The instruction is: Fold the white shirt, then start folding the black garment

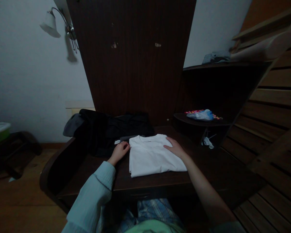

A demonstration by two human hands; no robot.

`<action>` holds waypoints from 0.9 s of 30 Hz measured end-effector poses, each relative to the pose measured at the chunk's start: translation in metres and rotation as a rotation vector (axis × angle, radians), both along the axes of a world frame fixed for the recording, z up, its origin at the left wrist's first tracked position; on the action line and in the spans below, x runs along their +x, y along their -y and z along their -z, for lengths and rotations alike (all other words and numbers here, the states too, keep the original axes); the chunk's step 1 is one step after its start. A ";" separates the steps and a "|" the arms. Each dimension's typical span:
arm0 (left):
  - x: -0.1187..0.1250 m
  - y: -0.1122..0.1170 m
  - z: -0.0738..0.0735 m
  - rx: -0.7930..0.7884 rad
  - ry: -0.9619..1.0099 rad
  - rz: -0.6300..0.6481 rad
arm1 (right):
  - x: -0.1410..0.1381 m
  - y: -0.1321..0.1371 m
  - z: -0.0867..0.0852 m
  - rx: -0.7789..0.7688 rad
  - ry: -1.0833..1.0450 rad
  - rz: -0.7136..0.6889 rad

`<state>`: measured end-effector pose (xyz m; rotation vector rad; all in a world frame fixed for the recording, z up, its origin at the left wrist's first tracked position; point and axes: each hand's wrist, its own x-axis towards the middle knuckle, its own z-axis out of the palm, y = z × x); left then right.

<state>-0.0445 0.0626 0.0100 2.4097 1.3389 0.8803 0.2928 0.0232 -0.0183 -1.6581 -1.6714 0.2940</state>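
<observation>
A white T-shirt (pixel 155 155), folded into a rough rectangle, lies flat on the dark wooden desk top (pixel 121 181) with its neckline away from me. My left hand (pixel 120 151) rests at the shirt's upper left edge, its fingers slightly bent and thumb apart from the forefinger. Across the upper right of the shirt lies my right hand (pixel 176 149), open, fingers stretched over the cloth. Just beyond my left hand are dark folded clothes (pixel 126 126), with a small white piece (pixel 117 142) showing at their edge.
A grey and black bundle (pixel 74 124) sits on the desk's left end. To the right, a corner shelf (pixel 201 121) holds a plastic bag (pixel 200 115), with crumpled white material (pixel 208 142) below. Wooden slats (pixel 276 100) stand far right. A green tub (pixel 0 134) is at left.
</observation>
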 end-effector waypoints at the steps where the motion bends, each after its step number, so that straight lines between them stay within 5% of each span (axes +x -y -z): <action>1: 0.002 0.003 -0.001 -0.025 -0.013 0.018 | -0.002 0.000 0.002 -0.066 0.038 -0.012; 5: 0.008 0.023 -0.005 -0.144 -0.029 0.037 | -0.003 0.000 0.009 -0.186 0.120 -0.009; 15: 0.010 0.103 0.013 -0.455 0.258 0.015 | 0.004 0.025 0.013 -0.013 -0.024 -0.002; 27: 0.009 0.110 0.007 -0.509 0.546 0.019 | -0.001 0.029 0.009 -0.022 0.009 0.013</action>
